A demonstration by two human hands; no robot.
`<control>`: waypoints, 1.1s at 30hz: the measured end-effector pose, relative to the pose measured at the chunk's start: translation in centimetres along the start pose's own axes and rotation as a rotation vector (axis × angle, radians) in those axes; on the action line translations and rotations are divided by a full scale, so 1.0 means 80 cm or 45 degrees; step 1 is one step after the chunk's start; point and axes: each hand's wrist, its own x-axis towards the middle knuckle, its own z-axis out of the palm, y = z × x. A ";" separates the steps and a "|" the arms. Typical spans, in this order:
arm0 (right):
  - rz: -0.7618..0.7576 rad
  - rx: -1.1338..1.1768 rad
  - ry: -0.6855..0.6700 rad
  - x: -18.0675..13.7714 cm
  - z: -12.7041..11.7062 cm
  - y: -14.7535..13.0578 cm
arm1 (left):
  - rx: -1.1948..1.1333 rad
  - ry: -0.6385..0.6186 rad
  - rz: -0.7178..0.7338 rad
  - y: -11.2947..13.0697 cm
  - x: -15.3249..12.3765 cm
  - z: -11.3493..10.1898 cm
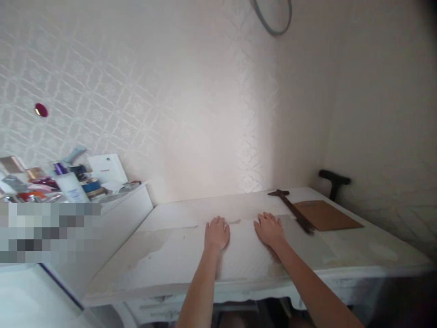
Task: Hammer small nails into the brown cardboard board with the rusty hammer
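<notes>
Both of my hands lie palm down on a worn white table (164,264). My left hand (217,233) rests near the middle, its fingers stretched forward and nothing in it. To its right, my right hand (269,229) is also flat, with fingers slightly spread and holding nothing. A hammer (295,212) with a dark head and brown handle lies just right of my right hand, apart from it. Beyond the handle is a flat brown board (326,215), which the hammer's handle partly overlaps.
A cluttered white cabinet top at the left bears bottles (71,186), jars and a white box (107,168). A black T-shaped handle (334,180) stands behind the table's right edge. Patterned wallpaper (205,114) covers the wall, where a grey cable loop (276,33) hangs.
</notes>
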 end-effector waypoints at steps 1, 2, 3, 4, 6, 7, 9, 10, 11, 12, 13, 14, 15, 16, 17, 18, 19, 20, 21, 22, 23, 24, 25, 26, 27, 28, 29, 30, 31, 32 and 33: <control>0.000 0.000 0.000 0.000 0.000 0.000 | 0.000 -0.001 -0.001 0.000 0.000 0.000; 0.000 0.000 0.000 0.000 0.000 0.000 | 0.000 0.000 -0.001 0.000 0.000 0.000; 0.000 0.000 0.001 0.000 0.001 0.000 | 0.001 0.002 0.000 0.000 0.000 0.000; 0.000 0.000 0.002 0.000 0.001 0.000 | 0.001 0.006 0.003 0.000 0.000 0.000; 0.000 -0.001 0.006 0.001 0.001 0.000 | 0.001 0.014 0.005 -0.001 0.001 0.002; 0.001 -0.002 0.008 0.001 0.002 0.001 | 0.001 0.018 0.007 -0.001 0.001 0.003; 0.002 -0.003 0.009 0.001 0.002 0.001 | 0.000 0.021 0.008 -0.002 0.002 0.005; 0.002 -0.004 0.009 0.001 0.003 0.001 | 0.000 0.021 0.007 -0.003 0.002 0.006; 0.001 -0.005 0.008 0.001 0.003 0.001 | 0.000 0.020 0.007 -0.003 0.002 0.006; 0.000 -0.006 0.008 0.001 0.003 0.001 | 0.000 0.019 0.005 -0.003 0.002 0.007; -0.002 -0.006 0.008 0.001 0.003 0.001 | 0.000 0.017 0.006 -0.003 0.003 0.007; -0.003 -0.006 0.008 0.001 0.003 0.001 | -0.001 0.018 0.007 -0.003 0.003 0.008; -0.005 -0.006 0.008 0.001 0.002 0.001 | 0.000 0.020 0.008 -0.003 0.003 0.008; -0.006 -0.007 0.007 0.001 0.002 0.000 | 0.001 0.025 0.010 -0.003 0.002 0.008; -0.006 -0.007 0.007 0.001 0.002 0.000 | 0.001 0.029 0.011 -0.003 0.002 0.007; -0.006 -0.008 0.008 0.001 0.001 0.000 | 0.002 0.033 0.011 -0.002 0.002 0.007; -0.006 -0.009 0.009 0.000 0.001 0.000 | 0.003 0.035 0.011 -0.002 0.002 0.006; -0.006 -0.010 0.010 0.000 0.001 0.000 | 0.003 0.036 0.010 -0.002 0.002 0.006; -0.008 -0.010 0.012 -0.001 0.000 0.000 | 0.004 0.035 0.011 -0.001 0.001 0.005; -0.009 -0.011 0.014 -0.001 0.000 0.000 | 0.005 0.033 0.011 -0.001 0.001 0.005; -0.011 -0.011 0.014 -0.001 0.000 0.000 | 0.006 0.031 0.010 -0.001 0.001 0.005; -0.012 -0.012 0.014 -0.001 0.000 0.000 | 0.009 0.027 0.009 -0.002 0.002 0.005; -0.012 -0.013 0.012 -0.001 0.000 0.000 | 0.013 0.024 0.007 -0.002 0.002 0.005; -0.011 -0.014 0.010 -0.001 0.000 0.000 | 0.016 0.023 0.007 -0.002 0.002 0.006; -0.009 -0.015 0.008 -0.001 0.000 0.000 | 0.020 0.023 0.006 -0.003 0.003 0.007; -0.008 -0.016 0.006 -0.001 0.000 0.000 | 0.023 0.023 0.005 -0.003 0.003 0.007; -0.007 -0.017 0.004 0.000 0.000 0.000 | 0.026 0.022 0.003 -0.004 0.004 0.008; -0.006 -0.018 0.003 0.000 0.000 0.000 | 0.028 0.022 0.002 -0.004 0.004 0.009; -0.006 -0.018 0.002 0.000 0.000 0.000 | 0.028 0.025 0.002 -0.004 0.004 0.009; -0.005 -0.018 0.000 0.000 0.000 0.000 | 0.026 0.028 0.003 -0.004 0.004 0.010; -0.005 -0.019 -0.002 0.000 -0.001 0.000 | 0.024 0.031 0.004 -0.005 0.004 0.010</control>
